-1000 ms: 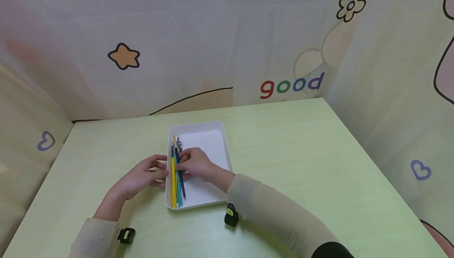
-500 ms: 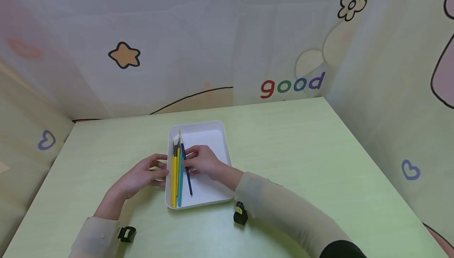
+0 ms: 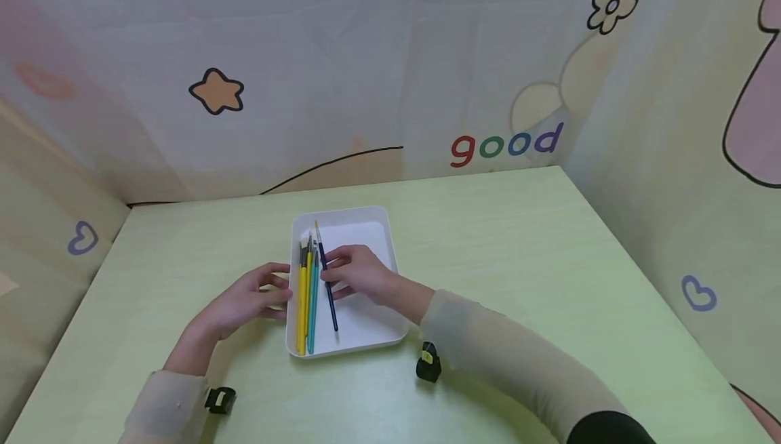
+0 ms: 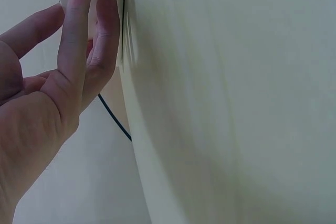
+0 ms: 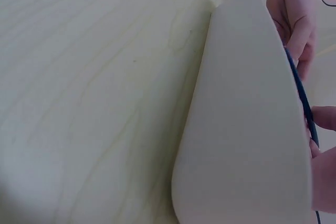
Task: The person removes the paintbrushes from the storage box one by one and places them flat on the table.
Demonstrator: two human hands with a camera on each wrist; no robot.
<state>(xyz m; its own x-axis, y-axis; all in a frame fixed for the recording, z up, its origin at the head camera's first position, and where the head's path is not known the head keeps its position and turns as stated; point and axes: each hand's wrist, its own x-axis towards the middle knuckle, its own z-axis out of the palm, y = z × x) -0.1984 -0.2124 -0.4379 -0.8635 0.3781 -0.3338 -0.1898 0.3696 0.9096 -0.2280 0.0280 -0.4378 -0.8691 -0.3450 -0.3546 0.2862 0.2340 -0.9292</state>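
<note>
In the head view a shallow white tray (image 3: 369,325) holds several slim paintbrushes. My right hand (image 3: 369,274) pinches a dark blue paintbrush (image 3: 332,308) between thumb and fingers, its bristles pointing to the tray's far end. Left of it lie teal paintbrushes (image 3: 313,308) and yellow paintbrushes (image 3: 302,308), side by side along the left wall. My left hand (image 3: 247,301) rests its fingertips against the tray's outer left side; the left wrist view shows these fingers (image 4: 73,40) extended on the white wall. From the right wrist, the tray's side hides most of the brushes.
The tray stands on a pale green wood-grain table (image 3: 518,261). A printed fabric backdrop (image 3: 342,78) rises behind the table and along both sides. Each wrist carries a small black device, such as the one by the right sleeve (image 3: 488,329).
My right hand has moved right with the dark blue paintbrush, drawing it apart from the others. The bunched brushes now lie more spread out. My left hand stays at the tray's side.
</note>
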